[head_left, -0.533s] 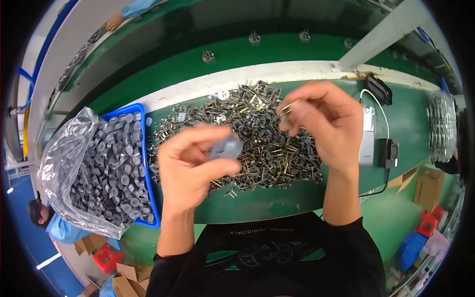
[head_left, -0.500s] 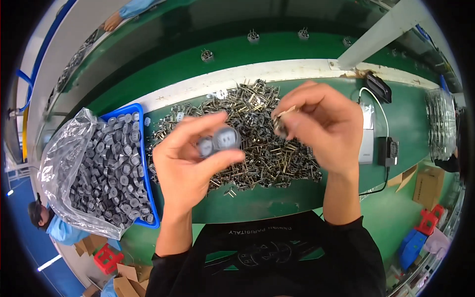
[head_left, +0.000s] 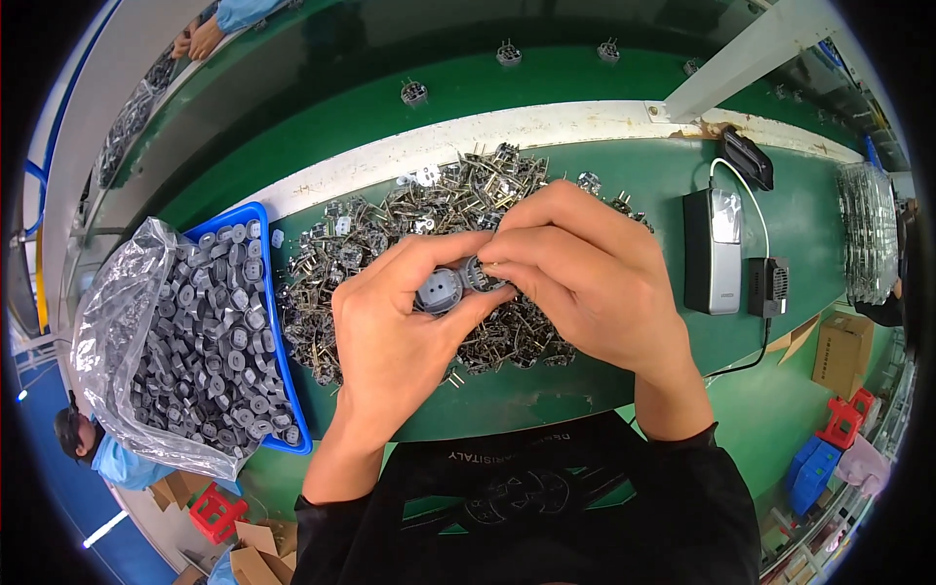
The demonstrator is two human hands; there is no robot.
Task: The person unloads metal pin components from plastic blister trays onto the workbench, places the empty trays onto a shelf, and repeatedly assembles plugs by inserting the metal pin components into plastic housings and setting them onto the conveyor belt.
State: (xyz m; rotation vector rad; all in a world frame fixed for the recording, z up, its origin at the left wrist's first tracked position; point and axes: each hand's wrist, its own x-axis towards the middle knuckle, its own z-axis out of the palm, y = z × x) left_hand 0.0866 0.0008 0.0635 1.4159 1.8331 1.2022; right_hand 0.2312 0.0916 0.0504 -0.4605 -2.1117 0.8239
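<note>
My left hand [head_left: 378,327] is closed around two round grey plastic housings. One housing [head_left: 439,291] shows its holed face between thumb and index finger. The other housing [head_left: 480,276] sits beside it with its ribbed inside visible, near the fingertips. Against that second housing, my right hand [head_left: 597,278] pinches a small metal part, mostly covered by the fingers. Both hands are above a wide heap of metal-pinned parts [head_left: 341,249] on the green table [head_left: 507,409].
At left stands a blue tray [head_left: 278,331] of grey housings, lined with a clear plastic bag [head_left: 112,336]. A silver-and-black device [head_left: 714,253] and a cabled black adapter [head_left: 770,286] lie at right. Behind a white rail [head_left: 390,161], pinned round pieces [head_left: 413,93] rest on a green belt. Another person's hands [head_left: 203,39] show at far left.
My right hand has moved left and down, bringing its small metal part to the housing in my left hand. My left hand has shifted slightly right, and the two hands now meet.
</note>
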